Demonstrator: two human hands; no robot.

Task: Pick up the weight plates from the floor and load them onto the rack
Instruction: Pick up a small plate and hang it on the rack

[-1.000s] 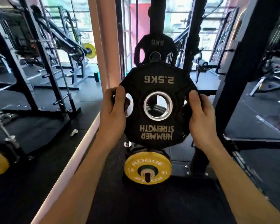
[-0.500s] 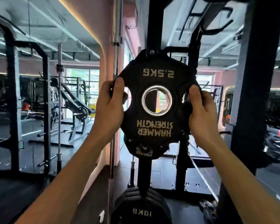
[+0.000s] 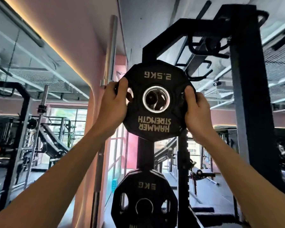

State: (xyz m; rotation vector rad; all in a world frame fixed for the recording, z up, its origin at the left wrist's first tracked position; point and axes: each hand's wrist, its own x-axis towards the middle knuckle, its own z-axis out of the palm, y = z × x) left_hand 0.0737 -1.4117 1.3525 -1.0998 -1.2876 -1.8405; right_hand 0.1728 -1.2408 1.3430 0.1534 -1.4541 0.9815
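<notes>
A black 2.5 kg weight plate (image 3: 156, 127), its lettering upside down, is held high in front of the black rack upright (image 3: 145, 155). My left hand (image 3: 113, 104) grips its left edge with the thumb at a grip hole. My right hand (image 3: 197, 111) grips its right edge. Through the plate's steel-ringed centre hole I see a dark peg end lined up behind it. Lower on the same upright hangs a black 5 kg plate (image 3: 144, 199).
A thick black rack post (image 3: 252, 112) stands close on the right, with black hooks (image 3: 199, 69) overhead. A steel barbell (image 3: 109, 63) stands upright by the pink wall on the left. More racks and machines fill the room to the left and right.
Both hands have lifted the 2.5 kg plate from low near the floor plates up to the top of the rack upright. My view has tilted up with it.
</notes>
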